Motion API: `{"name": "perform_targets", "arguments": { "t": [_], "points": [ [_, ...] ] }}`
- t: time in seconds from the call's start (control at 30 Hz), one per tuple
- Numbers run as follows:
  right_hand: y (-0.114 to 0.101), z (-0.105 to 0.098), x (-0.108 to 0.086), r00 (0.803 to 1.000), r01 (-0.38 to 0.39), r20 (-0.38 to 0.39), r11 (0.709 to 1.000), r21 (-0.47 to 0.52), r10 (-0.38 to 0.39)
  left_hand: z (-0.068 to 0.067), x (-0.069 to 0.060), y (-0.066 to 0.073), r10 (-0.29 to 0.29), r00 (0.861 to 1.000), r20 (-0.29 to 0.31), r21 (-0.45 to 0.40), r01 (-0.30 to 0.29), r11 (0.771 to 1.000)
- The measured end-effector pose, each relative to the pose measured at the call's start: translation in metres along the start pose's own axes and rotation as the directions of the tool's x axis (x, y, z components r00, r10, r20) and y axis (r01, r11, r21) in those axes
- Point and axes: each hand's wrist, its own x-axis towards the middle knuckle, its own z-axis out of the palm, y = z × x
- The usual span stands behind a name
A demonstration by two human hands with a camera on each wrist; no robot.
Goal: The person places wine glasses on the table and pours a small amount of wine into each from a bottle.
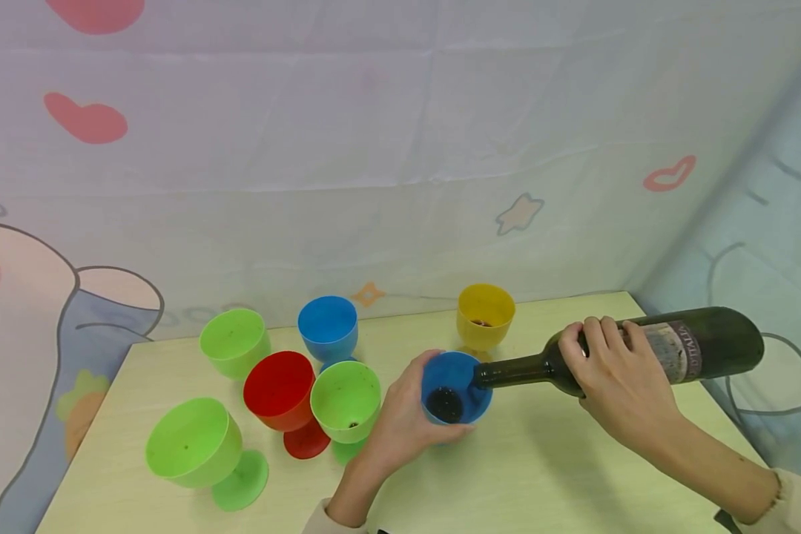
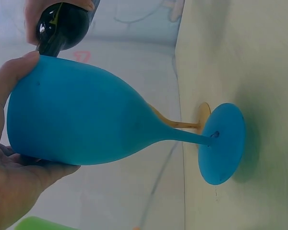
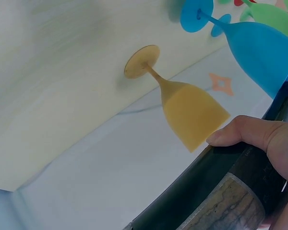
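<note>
My left hand (image 1: 400, 419) holds the bowl of a blue plastic goblet (image 1: 449, 369), thumb and fingers on opposite sides near the rim. Dark liquid lies in the bottom of its bowl. My right hand (image 1: 624, 382) grips a dark green wine bottle (image 1: 724, 343) around its body near the shoulder. The bottle lies almost level, its mouth just inside the blue goblet's right rim. In the left wrist view, the goblet (image 2: 86, 112) shows its stem and round foot close to the table; whether the foot touches is unclear. A printed label (image 3: 225, 206) shows below my right thumb.
Behind the held goblet stands a yellow goblet (image 1: 486, 337) with a little dark content. To the left are a red goblet (image 1: 278, 389), another blue goblet (image 1: 328, 330) and several green goblets (image 1: 190, 445). A printed cloth (image 1: 400, 148) hangs behind the pale table (image 1: 507, 482).
</note>
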Motion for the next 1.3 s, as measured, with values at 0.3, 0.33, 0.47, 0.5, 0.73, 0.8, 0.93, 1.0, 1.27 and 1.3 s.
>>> {"name": "perform_targets", "arguments": {
  "t": [0.3,0.33,0.47,0.5,0.73,0.8,0.93,1.0,1.27,1.3],
  "points": [
    [-0.002,0.002,-0.003,1.0,-0.026,-0.005,0.999,0.018,0.027,0.001,-0.001,-0.001,0.001,1.0,-0.006,0.009,-0.001,1.0],
    [-0.003,0.002,-0.004,0.999,-0.032,-0.004,0.999,0.021,0.032,0.001,-0.001,-0.001,0.001,1.0,-0.006,0.009,-0.001,1.0],
    [-0.004,0.004,-0.007,0.998,-0.055,0.008,0.998,0.042,0.055,0.002,-0.002,-0.001,-0.005,1.0,-0.004,0.01,0.005,1.0],
    [-0.005,0.005,-0.008,0.998,-0.061,0.012,0.997,0.048,0.061,0.003,-0.002,-0.001,-0.008,1.0,-0.002,0.012,0.008,1.0],
    [-0.008,0.009,-0.014,0.995,-0.095,0.035,0.992,0.081,0.092,0.004,-0.003,-0.001,-0.026,1.0,0.007,0.011,0.026,1.0],
    [-0.01,0.011,-0.016,0.994,-0.103,0.038,0.991,0.089,0.1,0.004,-0.003,-0.002,-0.03,1.0,0.009,0.009,0.03,1.0],
    [-0.011,0.013,-0.019,0.993,-0.116,0.049,0.988,0.101,0.112,0.004,-0.003,-0.001,-0.039,0.999,0.014,0.016,0.038,0.999],
    [-0.012,0.015,-0.02,0.992,-0.121,0.05,0.987,0.109,0.116,0.004,-0.004,-0.001,-0.039,0.999,0.014,0.019,0.038,0.999],
    [-0.014,0.018,-0.024,0.988,-0.144,0.078,0.978,0.151,0.133,0.005,-0.003,0.0,-0.051,0.999,0.015,0.034,0.051,0.998],
    [-0.014,0.019,-0.024,0.987,-0.146,0.088,0.977,0.152,0.134,0.005,-0.003,0.0,-0.051,0.999,0.015,0.034,0.051,0.998]
  ]
}}
